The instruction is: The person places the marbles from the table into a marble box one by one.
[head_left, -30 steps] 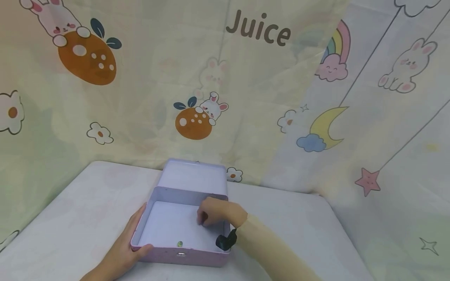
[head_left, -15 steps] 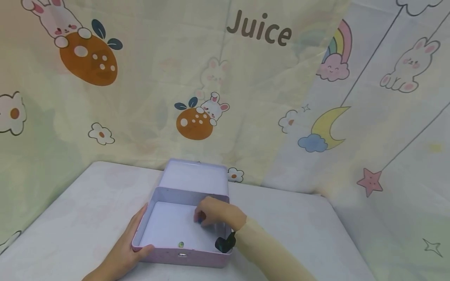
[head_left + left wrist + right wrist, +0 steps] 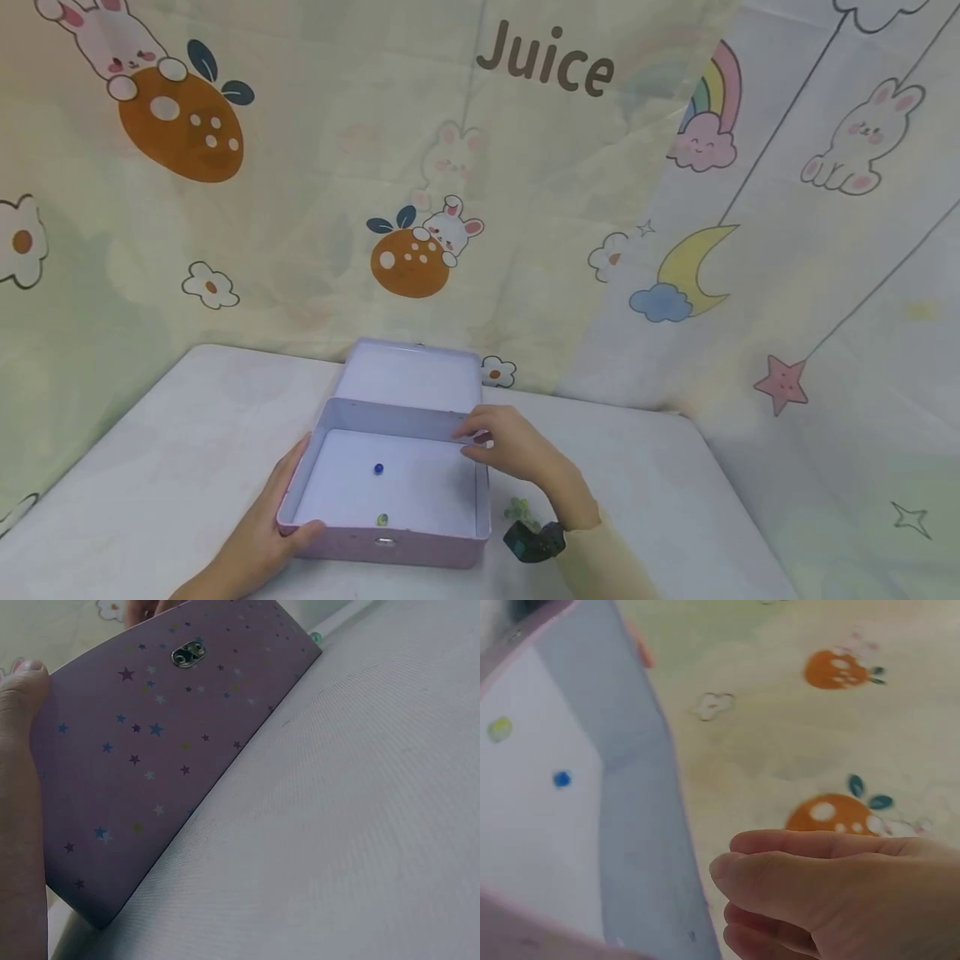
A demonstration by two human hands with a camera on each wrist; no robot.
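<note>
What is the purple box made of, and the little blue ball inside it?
The box looks like thin painted metal, a tin: crisp thin walls, smooth pale inside, printed stars and a small metal clasp outside. The blue ball looks like a glass marble, tiny, round and glossy, though it could be plastic.

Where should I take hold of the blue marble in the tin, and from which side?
Pinch the blue marble across its widest part with two fingertips, coming straight down from above. It lies alone on the flat floor of the open tin, apart from the walls and the green marble, so a side approach would likely just roll it away.
</note>
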